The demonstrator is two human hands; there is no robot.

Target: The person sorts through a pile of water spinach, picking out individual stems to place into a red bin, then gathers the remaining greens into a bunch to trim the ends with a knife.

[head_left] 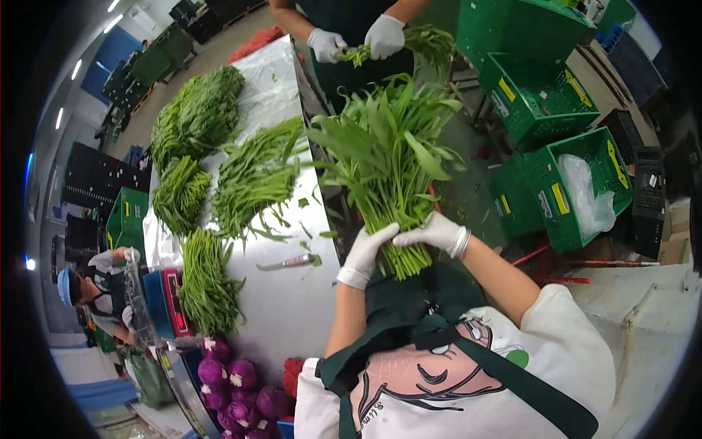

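A large bunch of long-stemmed leafy greens [391,168], which looks like water spinach, is gripped between my two hands in front of my apron. My left hand [368,252], in a white glove, closes around the left side of the stems. On the right side, my gloved right hand [439,234] wraps the same stems, thumbs nearly meeting. Cut stem ends point down toward me, and the leaves fan out away from me. To the left, a knife [285,263] lies on the metal table [281,314] among leaf scraps.
Piles of greens [197,110] cover the table's far left, with a bundle [208,282] beside a scale [167,304]. Purple cabbages [238,388] sit at the near left. Green crates [578,190] stand right. Across from me, a co-worker's gloved hands [358,40] hold greens; another person [102,285] is left.
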